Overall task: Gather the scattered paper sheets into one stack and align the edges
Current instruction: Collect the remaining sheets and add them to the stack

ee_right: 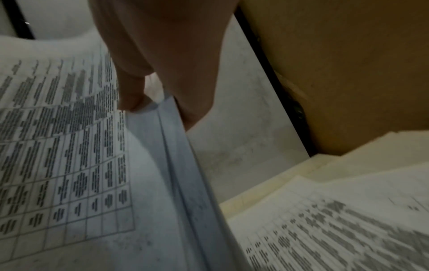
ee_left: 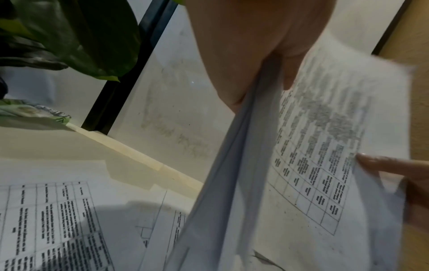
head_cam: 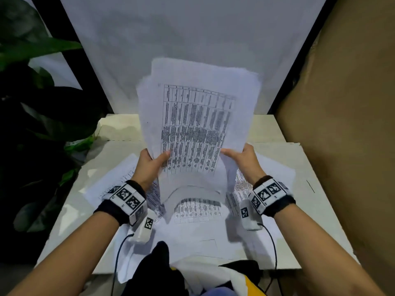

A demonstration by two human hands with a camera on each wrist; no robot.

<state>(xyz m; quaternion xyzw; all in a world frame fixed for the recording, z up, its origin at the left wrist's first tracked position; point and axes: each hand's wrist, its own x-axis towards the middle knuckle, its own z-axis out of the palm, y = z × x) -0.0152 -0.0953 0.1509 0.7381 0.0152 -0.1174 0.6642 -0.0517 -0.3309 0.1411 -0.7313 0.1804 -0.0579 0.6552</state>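
I hold a loose stack of printed sheets (head_cam: 196, 124) upright above the table, its top edges uneven and its lower end bowed. My left hand (head_cam: 152, 160) grips the stack's left edge, thumb on the front sheet. My right hand (head_cam: 237, 155) grips the right edge the same way. In the left wrist view the left hand (ee_left: 267, 60) pinches the stack (ee_left: 313, 146) along its edge. The right wrist view shows the right hand (ee_right: 148, 91) with its thumb on the stack (ee_right: 69, 146). More printed sheets (head_cam: 119, 184) lie scattered flat on the table (head_cam: 299, 167) under and beside the stack.
A grey panel (head_cam: 192, 39) stands behind the table. Brown cardboard (head_cam: 342, 103) rises along the right side. Dark green plant leaves (head_cam: 42, 82) hang at the left. Loose sheets (ee_right: 336, 229) cover the table on the right, and others (ee_left: 58, 220) on the left.
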